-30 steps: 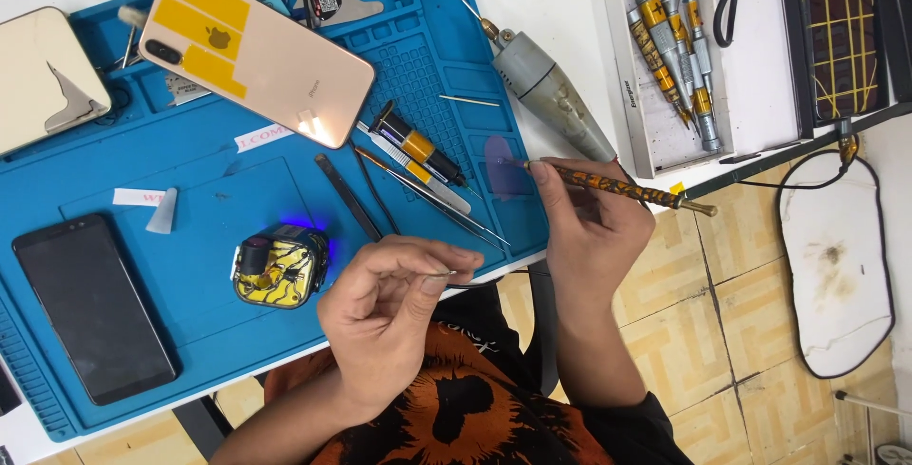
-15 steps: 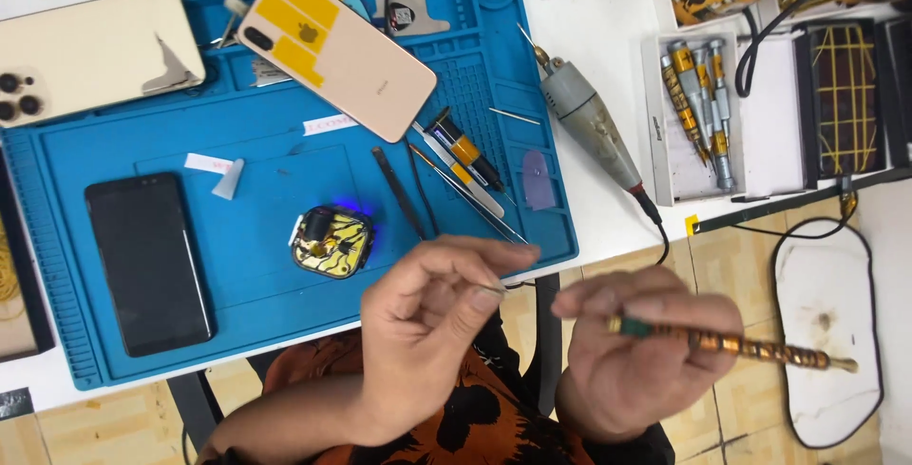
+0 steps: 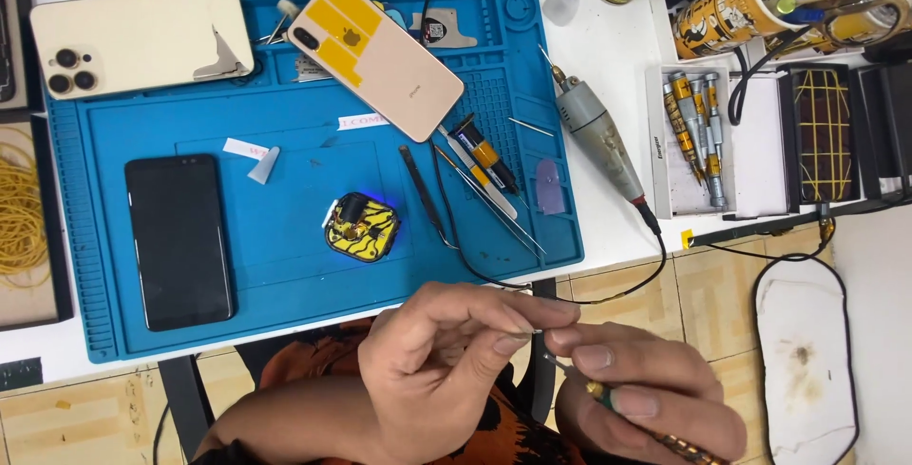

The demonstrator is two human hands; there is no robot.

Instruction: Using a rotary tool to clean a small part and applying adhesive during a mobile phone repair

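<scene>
Head view: the left hand [image 3: 446, 370] pinches a tiny part, too small to identify, between thumb and forefinger; the right hand [image 3: 646, 394] is closed around a precision screwdriver [image 3: 646, 422], tip at that part. Both sit below the blue repair mat [image 3: 285, 123]. Judged step: seating the bit; steadiness is required.

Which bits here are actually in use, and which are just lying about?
In use: left hand pinching a tiny silver part; right hand holding a patterned-handle precision screwdriver.

Lying about: black smartphone, gold phone back, grey rotary tool, black tweezers.
</scene>
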